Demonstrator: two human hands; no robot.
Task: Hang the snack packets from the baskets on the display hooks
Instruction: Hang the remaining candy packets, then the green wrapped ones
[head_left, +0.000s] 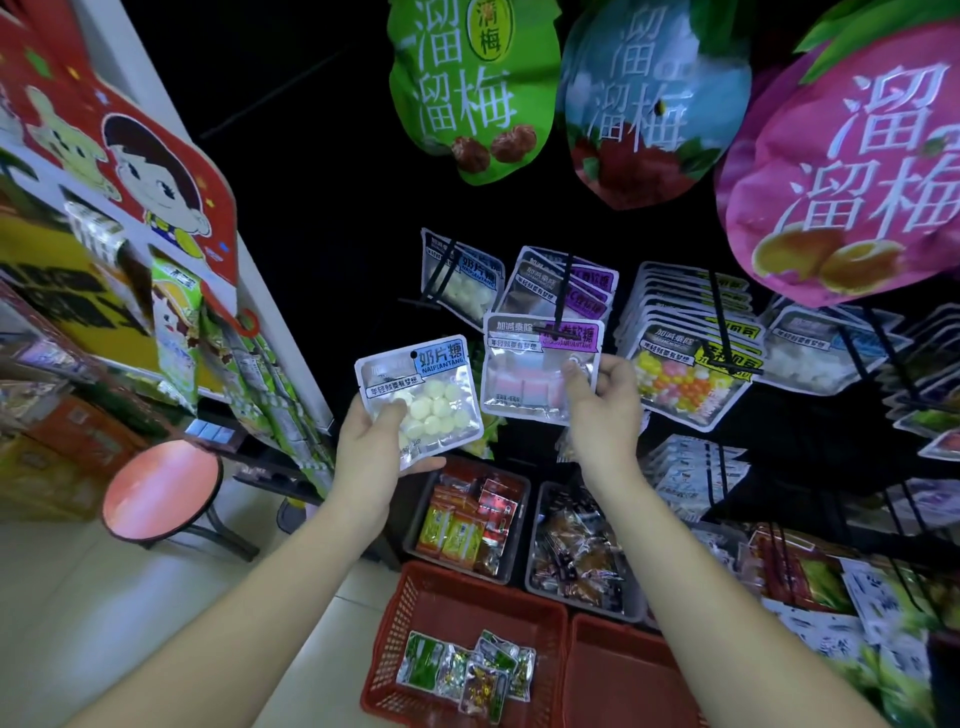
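Head view. The left hand (374, 441) grips a clear plastic packet with a blue label (421, 400), filled with round white sweets. The thumb lies across its front and the fingers are curled behind. This packet is held clear of the rack, left of the hooks.

The right hand (602, 405) pinches the right edge of a clear plastic packet with a purple label (535, 374), thumb on the front. The packet sits at the tip of a black wire display hook (563, 317), whose end crosses the label. Whether it is threaded on cannot be told.

Below, a red plastic lattice basket (405, 623) holds a few green and silver packets (467, 670).
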